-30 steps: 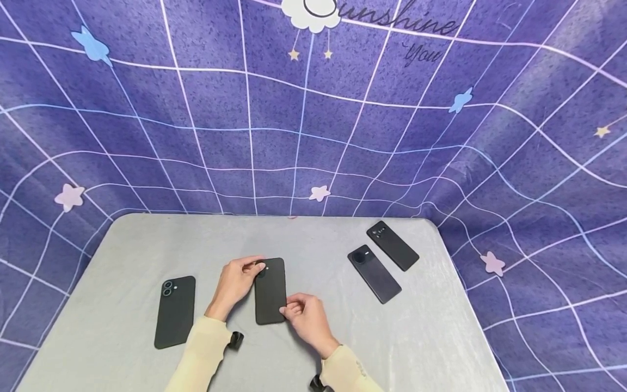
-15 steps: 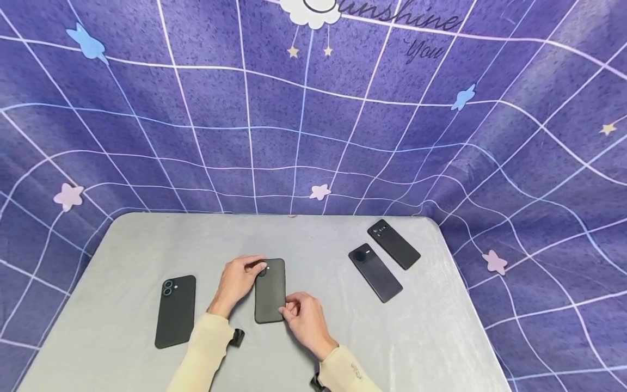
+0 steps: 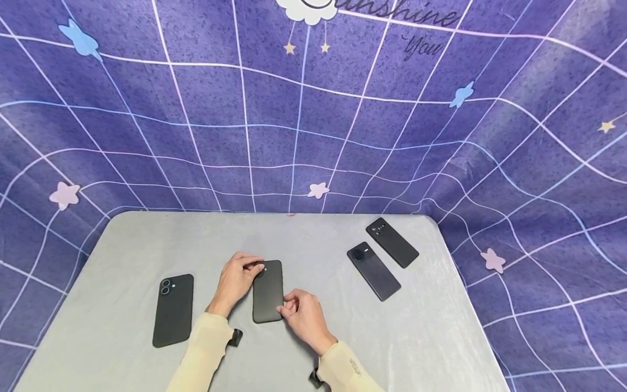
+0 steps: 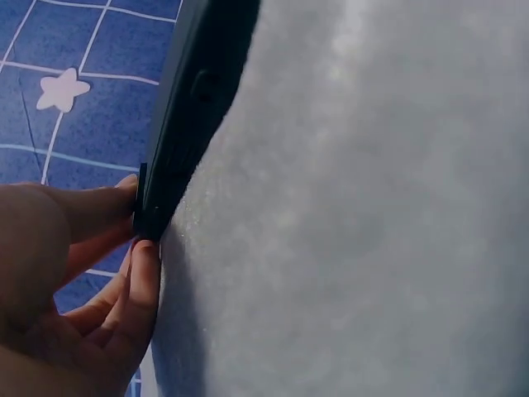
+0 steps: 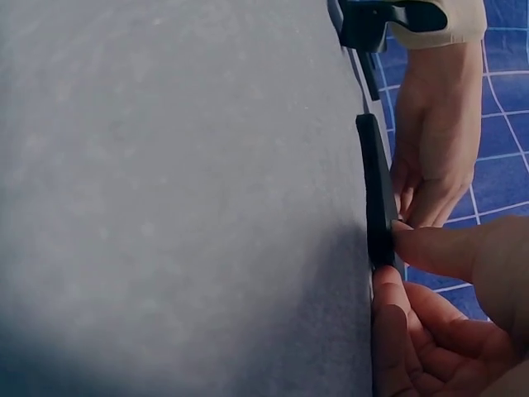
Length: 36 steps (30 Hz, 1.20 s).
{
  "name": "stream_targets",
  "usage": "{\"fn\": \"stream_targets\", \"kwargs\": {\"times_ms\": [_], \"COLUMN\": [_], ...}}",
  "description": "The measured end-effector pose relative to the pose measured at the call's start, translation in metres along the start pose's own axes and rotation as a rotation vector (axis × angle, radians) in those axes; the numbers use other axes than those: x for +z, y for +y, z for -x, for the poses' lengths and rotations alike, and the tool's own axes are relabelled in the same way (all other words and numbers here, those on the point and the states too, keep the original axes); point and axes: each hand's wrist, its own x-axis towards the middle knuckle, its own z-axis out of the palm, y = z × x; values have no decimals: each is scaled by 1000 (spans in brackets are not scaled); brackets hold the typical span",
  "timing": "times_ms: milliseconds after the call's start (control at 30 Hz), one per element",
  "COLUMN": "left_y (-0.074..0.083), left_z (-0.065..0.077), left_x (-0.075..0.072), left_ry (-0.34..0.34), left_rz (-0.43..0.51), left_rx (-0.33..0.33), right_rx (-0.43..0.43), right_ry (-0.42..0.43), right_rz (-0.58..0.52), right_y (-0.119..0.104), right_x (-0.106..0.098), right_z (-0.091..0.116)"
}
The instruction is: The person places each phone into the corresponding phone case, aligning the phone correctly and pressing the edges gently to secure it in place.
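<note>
A black smartphone (image 3: 268, 294) lies back up near the middle of the table, its long side pointing away from me. My left hand (image 3: 237, 280) pinches its far left corner, the thumb over the camera area and partly hiding the lenses. On the near right edge, my right hand (image 3: 305, 318) holds the same phone between thumb and fingers. Side-on in the left wrist view, the phone's edge (image 4: 186, 107) shows a small raised button. The right wrist view has the thumb on the back of the phone (image 5: 378, 190) and fingertips against its lower edge.
Another black phone (image 3: 173, 313) with two lenses lies to the left. At the right are a dark phone with a round camera (image 3: 376, 275) and, behind it, a black phone with a wide camera block (image 3: 395, 245). A purple gridded curtain (image 3: 274, 147) borders the grey table (image 3: 431, 337).
Both hands keep their hold on the middle phone, which stays in nearly the same place. The sheen on its back varies slightly, and the head view has shifted a little.
</note>
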Motion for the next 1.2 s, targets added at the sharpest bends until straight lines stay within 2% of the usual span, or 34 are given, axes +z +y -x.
{"fn": "stream_targets", "kwargs": {"times_ms": [200,367,467,600,700,833,900,1000,1067,1200], "left_y": [5,12,18,27,42,72,90,115,127,143], "left_z": [4,15,27,49,66,90,99,109,111,103], "left_x": [-2,-6,-11,-17,-13,7,23,47,61,85], "left_ry": [-47,-104,-137,-167,-141,-69,-79,-158,-216,-309], "left_rz": [4,-9,-27,-61,-64,-19,3,39,50,68], "left_rx": [-53,-25,1,-12,-36,-4,45,115,145,166], "right_rx": [-39,-39,1,34,56,120,127,126,113,117], "right_ry": [-34,-110,-133,-118,-84,-15,37,110,154,227], "right_rz": [-28,-123,-164,-169,-164,-213,-243,-257,-225,-114], "right_y": [3,7,9,16,26,38,43,50,54,65], "right_x": [-4,-20,-33,-51,-68,-93,-106,-125,-137,-160], "right_z": [0,5,11,22,33,44,46,44,40,30]}}
